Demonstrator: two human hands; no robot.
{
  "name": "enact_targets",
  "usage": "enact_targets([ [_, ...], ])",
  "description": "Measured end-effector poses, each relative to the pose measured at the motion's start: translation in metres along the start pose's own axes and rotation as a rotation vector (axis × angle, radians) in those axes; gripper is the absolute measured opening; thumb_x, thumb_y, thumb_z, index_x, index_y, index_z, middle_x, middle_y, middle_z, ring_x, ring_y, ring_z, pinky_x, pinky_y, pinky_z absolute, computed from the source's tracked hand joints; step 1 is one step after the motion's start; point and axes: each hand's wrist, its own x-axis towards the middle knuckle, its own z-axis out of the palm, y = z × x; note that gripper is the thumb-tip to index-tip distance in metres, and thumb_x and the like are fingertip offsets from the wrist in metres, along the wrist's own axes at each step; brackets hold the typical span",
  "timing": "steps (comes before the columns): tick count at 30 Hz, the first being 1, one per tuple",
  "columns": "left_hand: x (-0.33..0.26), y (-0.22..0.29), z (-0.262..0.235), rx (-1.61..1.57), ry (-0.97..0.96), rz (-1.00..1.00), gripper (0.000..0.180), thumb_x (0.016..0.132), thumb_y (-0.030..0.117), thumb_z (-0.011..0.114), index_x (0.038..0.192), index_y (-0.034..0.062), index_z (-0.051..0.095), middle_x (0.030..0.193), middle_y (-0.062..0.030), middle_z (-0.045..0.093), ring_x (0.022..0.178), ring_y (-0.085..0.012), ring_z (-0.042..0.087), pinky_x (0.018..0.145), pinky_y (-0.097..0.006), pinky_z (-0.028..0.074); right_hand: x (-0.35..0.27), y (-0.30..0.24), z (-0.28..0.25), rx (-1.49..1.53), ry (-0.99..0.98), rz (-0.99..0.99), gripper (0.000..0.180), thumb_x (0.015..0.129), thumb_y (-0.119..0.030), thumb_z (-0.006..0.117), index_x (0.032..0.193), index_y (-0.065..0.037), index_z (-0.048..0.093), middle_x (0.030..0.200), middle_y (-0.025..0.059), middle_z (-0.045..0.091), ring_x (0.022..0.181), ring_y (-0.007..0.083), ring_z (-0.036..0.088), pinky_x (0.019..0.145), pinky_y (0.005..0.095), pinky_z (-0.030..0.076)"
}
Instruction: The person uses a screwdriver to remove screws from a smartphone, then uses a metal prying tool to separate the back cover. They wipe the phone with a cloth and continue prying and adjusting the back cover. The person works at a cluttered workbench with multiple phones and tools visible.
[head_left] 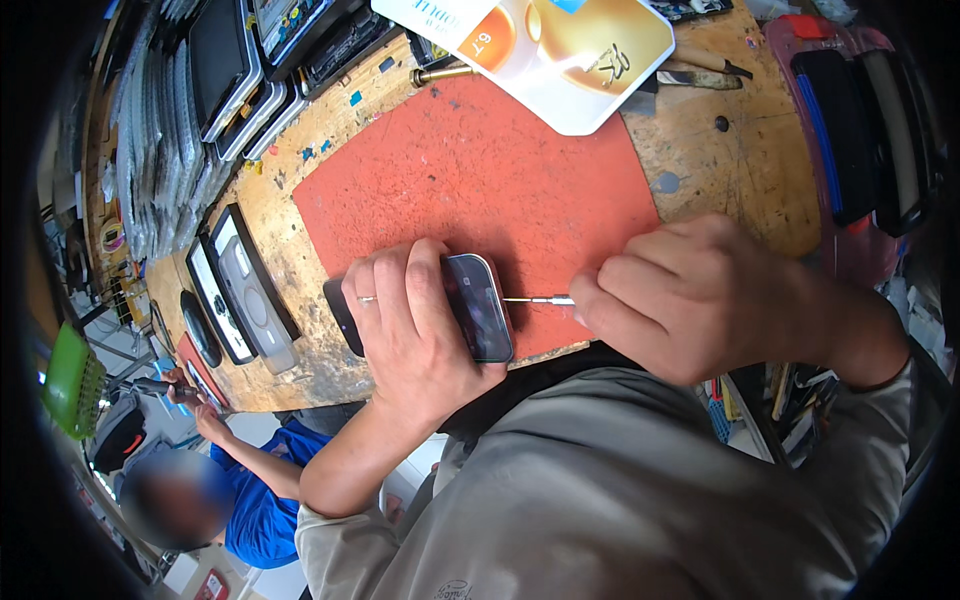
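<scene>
Firmly, the grip of the right hand (pixel 680 300) is closed around the handle of a slim screwdriver (pixel 530 299), its fingers folded together and hiding most of the handle. The thin shaft points leftward, its tip at the short right-hand edge of a dark phone (pixel 482 315); whether the tip sits in a screw is too small to tell. The left hand (pixel 415 330) is clamped over the phone, fingers across the top and thumb along the near side, pressing it against the red mat (pixel 450 180) near its front edge.

The step in hand looks like working a screw at the phone's end. My judgement is that the next move calls for the shaft to stay in line with that edge, with light, even turning, while the left hand keeps the phone from sliding.

Beyond the mat's far edge, a white-and-orange card (pixel 610 60) overlaps it. To the left on the wooden bench (pixel 770 165) lies a clear case (pixel 255 300); to the right stands a pink tray (pixel 790 65) of dark devices. At lower left, a co-worker wears a blue top (pixel 265 515).
</scene>
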Motion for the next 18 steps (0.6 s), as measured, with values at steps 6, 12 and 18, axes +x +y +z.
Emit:
enact_targets([
  [6, -0.0026, -0.0003, 0.0016, -0.003, 0.004, -0.020, 0.078, 0.065, 0.024, 0.080, 0.134, -0.0042, 0.056, 0.114, -0.0245, 0.055, 0.105, -0.0466, 0.055, 0.098, -0.058, 0.041, -0.0006, 0.0016, 0.0051, -0.084, 0.087, -0.069, 0.021, 0.078, -0.011, 0.072, 0.096, 0.001, 0.071, 0.073, -0.0010, 0.049, 0.059, 0.0121, 0.054, 0.049, 0.0285, 0.044],
  [12, -0.0035, 0.0001, 0.0017, 0.004, 0.003, -0.046, 0.078, 0.065, 0.023, 0.080, 0.134, -0.0027, 0.055, 0.113, -0.0241, 0.054, 0.107, -0.0469, 0.054, 0.098, -0.058, 0.041, -0.0029, 0.0002, 0.0096, 0.168, 0.069, 0.083, 0.018, 0.088, -0.012, 0.077, 0.098, 0.001, 0.069, 0.071, 0.0045, 0.051, 0.056, 0.0186, 0.059, 0.048, 0.0355, 0.046],
  [18, -0.0024, 0.0004, 0.0027, 0.040, 0.025, -0.018, 0.078, 0.063, 0.021, 0.081, 0.133, -0.0028, 0.056, 0.113, -0.0241, 0.054, 0.106, -0.0458, 0.055, 0.097, -0.057, 0.041, -0.0052, 0.0010, 0.0084, 0.326, 0.013, 0.184, 0.021, 0.093, -0.013, 0.082, 0.093, -0.001, 0.065, 0.072, 0.0077, 0.054, 0.054, 0.0253, 0.060, 0.049, 0.0411, 0.047],
])
